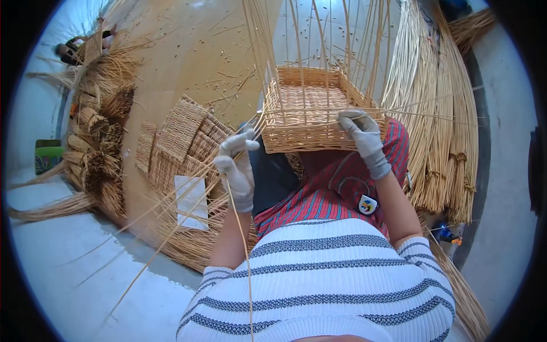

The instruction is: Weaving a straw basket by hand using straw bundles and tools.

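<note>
A rectangular woven wicker basket rests over my lap, with long upright stakes rising from its walls. My right hand, in a white glove, is closed on the near rim at the right, fingers over the top edge. To the left of the basket, my gloved left hand is closed loosely around thin wicker strands that run from the basket's left corner. One strand hangs down from this hand past my striped sleeve. Exactly how many strands it grips is hidden by the fingers.
Flat woven panels and a white sheet lie at the left on more wicker. Bundles of reeds stack along the far left; long pale bundles stand at the right. Cut scraps litter the floor. Another person is at the far left.
</note>
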{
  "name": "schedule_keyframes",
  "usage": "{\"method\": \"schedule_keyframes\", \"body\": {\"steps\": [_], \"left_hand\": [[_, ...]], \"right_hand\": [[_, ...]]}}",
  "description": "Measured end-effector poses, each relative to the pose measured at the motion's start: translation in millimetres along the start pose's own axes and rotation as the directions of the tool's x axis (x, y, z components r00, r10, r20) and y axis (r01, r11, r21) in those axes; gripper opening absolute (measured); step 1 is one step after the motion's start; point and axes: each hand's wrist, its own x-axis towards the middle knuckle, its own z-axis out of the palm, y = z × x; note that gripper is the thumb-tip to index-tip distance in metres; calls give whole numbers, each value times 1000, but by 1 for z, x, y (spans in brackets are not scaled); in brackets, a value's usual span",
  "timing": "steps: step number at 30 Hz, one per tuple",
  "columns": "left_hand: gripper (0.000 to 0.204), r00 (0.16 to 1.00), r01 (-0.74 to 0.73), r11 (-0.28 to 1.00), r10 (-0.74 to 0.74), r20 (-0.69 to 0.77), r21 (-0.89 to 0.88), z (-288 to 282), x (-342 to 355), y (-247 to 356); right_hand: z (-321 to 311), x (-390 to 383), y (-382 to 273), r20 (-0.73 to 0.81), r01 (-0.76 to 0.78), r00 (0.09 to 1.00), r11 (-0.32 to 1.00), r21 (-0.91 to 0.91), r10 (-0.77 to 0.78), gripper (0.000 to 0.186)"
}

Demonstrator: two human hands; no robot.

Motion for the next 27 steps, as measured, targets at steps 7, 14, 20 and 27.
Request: {"method": "schedule_keyframes", "body": {"steps": [7,14,20,27], "left_hand": [[43,969,224,895,-164,-183,385,23,-23,-34],[76,942,241,937,-288,172,251,12,40,-62],[71,963,175,957,-215,161,233,5,42,-95],[74,986,51,966,-89,141,252,6,42,-101]], "right_hand": [[17,-3,22,-107,252,961,967,-42,-255,17],[19,-2,21,-167,259,947,960,-107,-274,15],[24,-4,20,-163,316,930,943,-102,-330,13],[68,-72,-19,147,645,762,719,-259,-630,14]]}}
